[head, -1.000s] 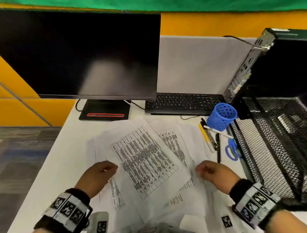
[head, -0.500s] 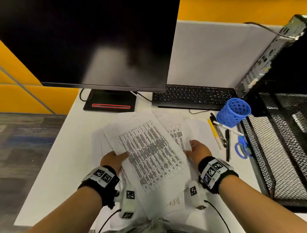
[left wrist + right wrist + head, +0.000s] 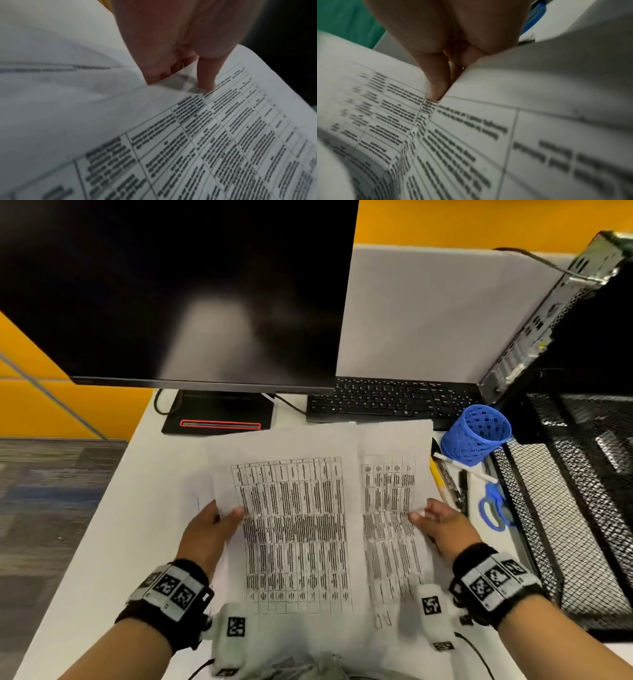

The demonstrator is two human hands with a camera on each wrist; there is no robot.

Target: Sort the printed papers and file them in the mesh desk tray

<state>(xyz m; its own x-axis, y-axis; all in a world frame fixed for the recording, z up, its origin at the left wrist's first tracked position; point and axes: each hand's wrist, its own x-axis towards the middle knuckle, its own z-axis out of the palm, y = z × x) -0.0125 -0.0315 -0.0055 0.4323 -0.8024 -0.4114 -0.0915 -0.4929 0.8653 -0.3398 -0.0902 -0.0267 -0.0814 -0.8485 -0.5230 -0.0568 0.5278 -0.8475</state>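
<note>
Printed papers with dense tables [image 3: 294, 518] are held up over the white desk [image 3: 113, 535] in front of me. My left hand [image 3: 219, 520] pinches the left edge of the top sheet [image 3: 223, 135], thumb on the print and fingers underneath. My right hand [image 3: 430, 517] pinches the right edge of a second printed sheet [image 3: 388, 508], thumb on top; the same sheet [image 3: 471, 135] fills the right wrist view. More loose sheets lie beneath. The black mesh desk tray [image 3: 561, 508] stands at the right edge of the desk.
A dark monitor [image 3: 178, 289] and black keyboard [image 3: 390, 398] stand behind the papers. A blue mesh pen cup [image 3: 476, 434], pens [image 3: 445, 481] and blue scissors [image 3: 493, 508] lie between the papers and the tray. A computer case [image 3: 561, 313] rises at the far right.
Both hands moved out to the papers' side edges and took hold. The sheets turned from a slanted spread to upright and square, and lifted off the desk.
</note>
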